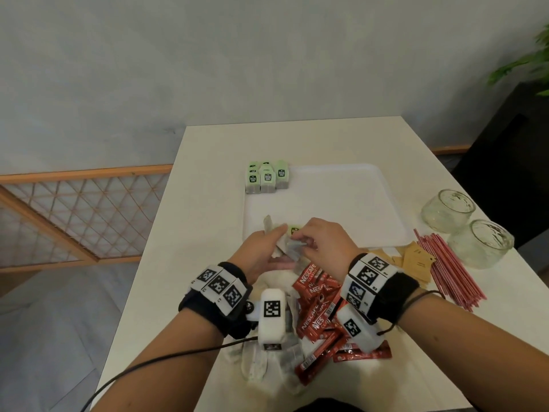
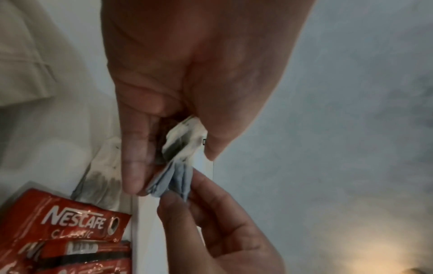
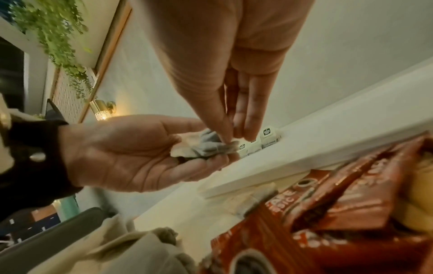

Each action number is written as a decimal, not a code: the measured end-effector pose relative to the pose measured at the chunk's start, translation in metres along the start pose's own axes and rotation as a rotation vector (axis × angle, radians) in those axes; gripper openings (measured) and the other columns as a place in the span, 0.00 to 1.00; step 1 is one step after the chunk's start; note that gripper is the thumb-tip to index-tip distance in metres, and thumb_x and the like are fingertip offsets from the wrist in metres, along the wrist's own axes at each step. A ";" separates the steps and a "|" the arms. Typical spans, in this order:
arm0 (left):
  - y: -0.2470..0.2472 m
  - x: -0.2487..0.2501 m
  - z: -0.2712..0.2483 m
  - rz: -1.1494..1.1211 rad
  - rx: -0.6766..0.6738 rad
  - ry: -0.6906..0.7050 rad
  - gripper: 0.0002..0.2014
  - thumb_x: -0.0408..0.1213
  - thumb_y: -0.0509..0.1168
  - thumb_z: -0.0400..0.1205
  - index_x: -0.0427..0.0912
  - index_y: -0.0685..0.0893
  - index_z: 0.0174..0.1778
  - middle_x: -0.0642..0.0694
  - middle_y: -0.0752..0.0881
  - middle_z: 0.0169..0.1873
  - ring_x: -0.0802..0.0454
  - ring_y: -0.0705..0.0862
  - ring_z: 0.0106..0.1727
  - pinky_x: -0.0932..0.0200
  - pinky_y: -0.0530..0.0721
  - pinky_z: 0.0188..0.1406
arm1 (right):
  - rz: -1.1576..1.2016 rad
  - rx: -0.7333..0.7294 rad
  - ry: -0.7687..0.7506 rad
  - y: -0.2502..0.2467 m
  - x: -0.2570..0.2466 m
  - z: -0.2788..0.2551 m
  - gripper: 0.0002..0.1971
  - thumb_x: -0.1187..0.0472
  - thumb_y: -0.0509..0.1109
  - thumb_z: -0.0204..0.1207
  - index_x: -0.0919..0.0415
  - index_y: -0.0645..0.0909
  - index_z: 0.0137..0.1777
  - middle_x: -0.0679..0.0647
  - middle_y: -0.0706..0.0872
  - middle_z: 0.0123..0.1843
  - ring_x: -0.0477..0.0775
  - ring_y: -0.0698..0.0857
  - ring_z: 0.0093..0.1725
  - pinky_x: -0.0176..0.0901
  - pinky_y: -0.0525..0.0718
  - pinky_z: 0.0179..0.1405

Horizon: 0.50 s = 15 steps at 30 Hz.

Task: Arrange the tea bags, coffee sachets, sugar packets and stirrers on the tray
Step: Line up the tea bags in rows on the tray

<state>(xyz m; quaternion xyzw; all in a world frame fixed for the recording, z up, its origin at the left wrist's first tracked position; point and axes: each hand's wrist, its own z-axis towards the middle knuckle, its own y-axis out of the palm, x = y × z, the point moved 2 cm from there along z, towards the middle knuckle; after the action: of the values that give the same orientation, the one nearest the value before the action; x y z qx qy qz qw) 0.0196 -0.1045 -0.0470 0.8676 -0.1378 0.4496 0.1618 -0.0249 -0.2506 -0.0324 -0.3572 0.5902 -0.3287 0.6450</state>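
Head view. A small bunch of tea bags [image 1: 286,243] is held over the near edge of the white tray [image 1: 341,203]; it is cupped in the left hand [image 1: 261,248] and pinched from above by the right hand [image 1: 323,242]. Tray contents: a block of green-tagged tea bags [image 1: 266,177] standing in its far left corner; the rest is bare. On the desk [image 1: 208,203], off the tray: red Nescafé coffee sachets [image 1: 319,307] and loose tea bags near the wrists, brown sugar packets [image 1: 416,260], red stirrers [image 1: 445,272]. Two glass jars [image 1: 466,226] stand at the right; their contents cannot be told.

Left wrist view. The bunch is gripped between thumb and fingers [image 2: 133,166]. Judgement: the bags are best squared edge to edge before being set down.

Right wrist view. The bags are nipped by the right fingertips [image 3: 225,137]. Judgement: they should be placed upright against the standing block, tags forward, so the row is kept tidy.
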 end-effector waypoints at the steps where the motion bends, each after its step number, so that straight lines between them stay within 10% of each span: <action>1: -0.001 0.001 0.002 0.005 0.000 0.029 0.17 0.40 0.65 0.87 0.28 0.85 0.59 0.31 0.90 0.50 0.44 0.91 0.43 0.55 0.92 0.42 | 0.014 -0.002 -0.023 0.002 0.001 0.001 0.15 0.70 0.68 0.74 0.58 0.88 0.58 0.55 0.85 0.51 0.54 0.84 0.50 0.36 0.78 0.51; 4: -0.005 0.005 0.008 -0.012 0.036 0.089 0.15 0.32 0.68 0.84 0.27 0.83 0.63 0.29 0.88 0.56 0.42 0.91 0.48 0.51 0.92 0.47 | 0.119 0.062 -0.026 -0.001 0.003 0.006 0.16 0.74 0.67 0.75 0.57 0.89 0.55 0.52 0.87 0.50 0.47 0.85 0.47 0.19 0.74 0.47; 9: -0.014 0.014 0.020 -0.005 0.068 0.119 0.12 0.30 0.68 0.82 0.30 0.84 0.61 0.30 0.89 0.56 0.42 0.90 0.48 0.48 0.92 0.47 | 0.349 0.150 0.210 -0.009 0.016 0.038 0.07 0.60 0.68 0.78 0.52 0.83 0.54 0.46 0.86 0.46 0.50 0.88 0.42 0.44 0.85 0.45; 15: -0.015 0.026 0.037 0.092 0.033 0.173 0.14 0.29 0.70 0.80 0.35 0.85 0.62 0.34 0.90 0.55 0.47 0.90 0.49 0.52 0.92 0.45 | 0.408 0.052 0.263 -0.007 0.019 0.078 0.02 0.60 0.73 0.77 0.58 0.85 0.44 0.49 0.87 0.38 0.51 0.89 0.34 0.40 0.86 0.37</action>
<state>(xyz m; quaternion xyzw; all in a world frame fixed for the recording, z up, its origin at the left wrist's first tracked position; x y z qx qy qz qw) 0.0674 -0.1086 -0.0479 0.8210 -0.1554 0.5318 0.1379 0.0544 -0.2649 -0.0327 -0.1680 0.7203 -0.2503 0.6247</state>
